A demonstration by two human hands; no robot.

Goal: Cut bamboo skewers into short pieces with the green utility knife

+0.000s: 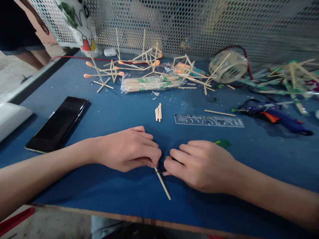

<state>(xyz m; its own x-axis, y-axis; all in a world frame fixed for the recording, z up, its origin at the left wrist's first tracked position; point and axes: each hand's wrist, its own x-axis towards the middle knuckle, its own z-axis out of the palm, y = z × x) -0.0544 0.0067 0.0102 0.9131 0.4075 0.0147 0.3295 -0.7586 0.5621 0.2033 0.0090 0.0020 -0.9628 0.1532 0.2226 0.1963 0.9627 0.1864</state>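
My left hand (132,149) is closed, with the upper end of a thin wooden stick (163,184) under its thumb and fingertips. The stick slants toward the table's front edge. Just right of the stick, my right hand (199,166) has its fingers curled; a thin dark thing shows between the two hands, too small to name. Beyond my hands several short stick pieces (159,113) lie side by side. A clear ruler (209,120) is to their right, with a single stick (219,113) just behind it.
A black phone (58,124) lies at the left. Stick structures (149,61) and a bag of sticks (152,83) stand at the back. A blue glue gun (279,118) and a clear round container (228,66) are at the right. Part of a person (20,30) shows at top left.
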